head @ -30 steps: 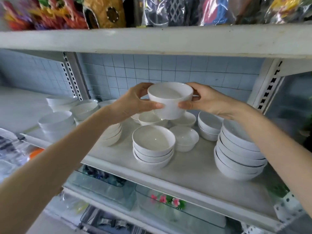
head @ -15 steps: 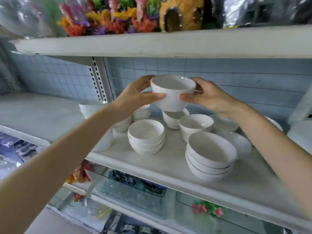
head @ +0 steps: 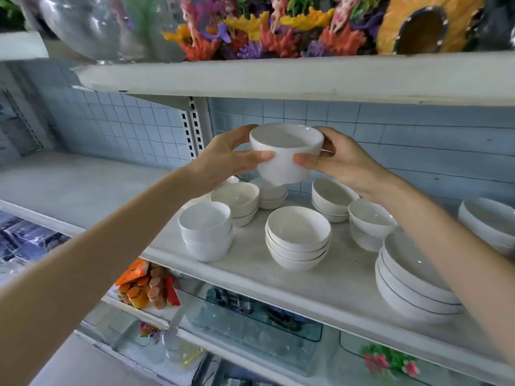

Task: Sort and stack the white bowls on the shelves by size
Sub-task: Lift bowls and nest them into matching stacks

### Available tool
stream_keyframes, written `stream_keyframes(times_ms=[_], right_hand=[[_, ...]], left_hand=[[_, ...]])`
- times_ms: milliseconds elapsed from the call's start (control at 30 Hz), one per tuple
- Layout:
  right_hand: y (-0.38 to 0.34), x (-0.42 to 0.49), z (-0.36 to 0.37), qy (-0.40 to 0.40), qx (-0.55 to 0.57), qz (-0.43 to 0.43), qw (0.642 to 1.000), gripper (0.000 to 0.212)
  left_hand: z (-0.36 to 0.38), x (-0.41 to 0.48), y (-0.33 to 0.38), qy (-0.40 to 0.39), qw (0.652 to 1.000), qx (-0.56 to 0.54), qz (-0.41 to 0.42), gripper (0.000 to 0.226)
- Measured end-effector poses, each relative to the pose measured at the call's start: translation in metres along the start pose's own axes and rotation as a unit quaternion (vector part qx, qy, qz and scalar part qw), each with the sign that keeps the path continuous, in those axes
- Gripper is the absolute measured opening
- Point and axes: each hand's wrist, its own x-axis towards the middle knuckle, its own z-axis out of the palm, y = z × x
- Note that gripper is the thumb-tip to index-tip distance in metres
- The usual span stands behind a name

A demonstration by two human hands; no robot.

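**White bowl held up in two hands, ready for its stack**

White and shiny, the held bowl [head: 287, 153] looks like glazed china. It is up in the air, above the back of the shelf [head: 320, 291], and it touches no other bowl. It sits upright with its open side up.

From the head camera, the left hand [head: 223, 160] wraps the left side of the bowl, with the thumb pressed on the front wall. The right hand [head: 338, 160] does the same on the right side. Both hands are closed around the bowl, so it is held from two sides at once.

A bowl like this is hard and will not bend. It is probably a bit heavy for its size. The glaze looks smooth, so it could slip if the fingers get loose. It would likely chip or break if it fell or banged on another bowl. The walls just under the rim are a good place to hold, one hand on each side, as is done now.

Below it stand other piles. A stack of deep small bowls [head: 206, 232] is at the front left, and it looks close in shape to the held one. A middle stack [head: 296, 238] is wider and rounder. A stack of big wide bowls [head: 412, 280] sits at the right, partly behind the right arm. More bowls stand at the back.

The bowl should be set down slowly and straight, so the rims do not knock.
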Motion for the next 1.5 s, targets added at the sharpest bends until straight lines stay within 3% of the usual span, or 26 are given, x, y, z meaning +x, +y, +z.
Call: stream_keyframes(times_ms=[133, 367, 500, 633, 767, 833, 967, 1067, 1267, 1400, 1500], right_hand=[[0.000, 0.018, 0.000, 0.006, -0.014, -0.013, 1.000, 0.072], [0.008, 0.045, 0.009, -0.025, -0.021, -0.002, 0.999, 0.076], [0.020, 0.054, 0.018, -0.031, -0.016, 0.013, 0.999, 0.080], [0.026, 0.062, 0.028, -0.032, -0.013, 0.027, 0.999, 0.082], [0.029, 0.066, 0.046, -0.022, 0.005, 0.053, 0.998, 0.104], [0.027, 0.066, 0.057, -0.006, 0.026, 0.063, 0.998, 0.100], [0.023, 0.063, 0.084, 0.042, 0.038, 0.065, 0.996, 0.073], [0.026, 0.060, 0.103, 0.070, 0.048, 0.068, 0.994, 0.064], [0.032, 0.051, 0.131, 0.122, 0.050, 0.089, 0.987, 0.058], [0.037, 0.042, 0.154, 0.125, 0.043, 0.100, 0.986, 0.072], [0.041, 0.038, 0.169, 0.119, 0.038, 0.095, 0.988, 0.069]], left_hand=[[-0.004, 0.010, 0.003, 0.043, 0.999, -0.003, 0.008, 0.088], [-0.018, 0.014, -0.010, 0.073, 0.997, -0.009, 0.004, 0.054], [-0.029, 0.014, -0.020, 0.064, 0.998, -0.010, 0.012, 0.042], [-0.042, 0.018, -0.027, 0.060, 0.998, -0.007, 0.010, 0.050], [-0.055, 0.020, -0.035, 0.056, 0.998, -0.005, 0.023, 0.028], [-0.063, 0.019, -0.039, 0.037, 0.999, 0.003, 0.028, 0.026], [-0.083, 0.013, -0.041, -0.029, 0.999, 0.009, 0.037, 0.024], [-0.095, 0.007, -0.044, -0.072, 0.996, -0.003, 0.045, 0.036], [-0.111, -0.002, -0.078, -0.059, 0.997, -0.017, 0.049, 0.073], [-0.119, -0.013, -0.097, -0.049, 0.998, -0.028, 0.035, 0.067], [-0.127, -0.021, -0.114, -0.047, 0.998, -0.032, 0.022, 0.058]])
